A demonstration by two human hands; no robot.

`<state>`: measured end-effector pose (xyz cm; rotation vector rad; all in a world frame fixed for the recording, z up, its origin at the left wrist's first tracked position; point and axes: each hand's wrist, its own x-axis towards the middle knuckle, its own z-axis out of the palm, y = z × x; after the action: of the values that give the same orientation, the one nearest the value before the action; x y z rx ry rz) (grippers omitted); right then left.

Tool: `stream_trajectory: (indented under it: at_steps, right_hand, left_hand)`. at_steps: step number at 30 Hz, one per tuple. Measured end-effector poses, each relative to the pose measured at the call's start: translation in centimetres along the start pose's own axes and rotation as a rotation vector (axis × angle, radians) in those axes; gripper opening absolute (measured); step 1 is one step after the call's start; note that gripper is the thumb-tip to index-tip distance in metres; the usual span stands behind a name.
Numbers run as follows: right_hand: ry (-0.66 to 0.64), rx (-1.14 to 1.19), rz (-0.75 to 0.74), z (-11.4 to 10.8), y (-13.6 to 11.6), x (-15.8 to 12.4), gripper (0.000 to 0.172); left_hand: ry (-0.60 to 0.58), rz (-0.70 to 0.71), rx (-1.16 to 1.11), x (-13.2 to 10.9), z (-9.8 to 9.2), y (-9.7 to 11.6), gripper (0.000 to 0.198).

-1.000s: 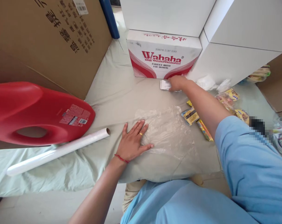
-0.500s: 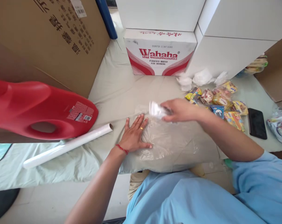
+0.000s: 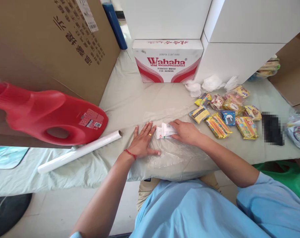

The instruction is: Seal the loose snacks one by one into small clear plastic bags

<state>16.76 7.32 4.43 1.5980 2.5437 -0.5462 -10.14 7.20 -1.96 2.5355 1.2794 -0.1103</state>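
Note:
My left hand (image 3: 142,142) lies flat with fingers spread, pressing the left part of a thin clear plastic sheet (image 3: 164,157) on the cloth. Beside its fingertips, my right hand (image 3: 186,131) is closed around the right end of white snack packets (image 3: 164,131), which rest on the sheet. Two of them seem to overlap; their right ends are hidden under my fingers. A roll of clear plastic film (image 3: 81,152) lies left of my left hand.
Several colourful snack packets (image 3: 218,125) and crumpled white plastic bags (image 3: 211,83) lie to the right. A Wahaha water carton (image 3: 167,62) stands behind. At left are a red jug (image 3: 53,115) and a large cardboard box (image 3: 72,43). A blurred black object (image 3: 273,129) lies far right.
My right hand has brought the white packets down onto the plastic sheet. My left hand has stayed in place. The view has shifted slightly.

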Motion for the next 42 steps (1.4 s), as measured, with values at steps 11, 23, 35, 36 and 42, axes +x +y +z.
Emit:
stream_trajectory:
  at_steps: [11, 23, 35, 36, 42]
  right_hand:
    - [-0.01, -0.086, -0.022, 0.6, -2.7, 1.0, 0.041]
    - [0.007, -0.008, -0.087, 1.0, -0.9, -0.5, 0.054]
    - [0.337, 0.34, -0.172, 7.1, 5.4, -13.9, 0.047]
    - [0.342, 0.347, -0.161, 7.7, 5.4, -14.5, 0.042]
    - [0.496, 0.434, -0.151, 6.0, 4.1, -12.4, 0.017]
  left_hand:
    - [-0.029, -0.024, -0.016, 0.1, -0.3, 0.3, 0.131]
    - [0.024, -0.004, -0.111, -0.3, -0.1, -0.2, 0.126]
    - [0.251, 0.11, -0.348, -7.8, 1.9, 0.7, 0.073]
    - [0.244, 0.111, -0.338, -7.8, 1.9, 0.7, 0.07]
    - [0.257, 0.097, -0.361, -7.2, 1.6, 0.7, 0.039]
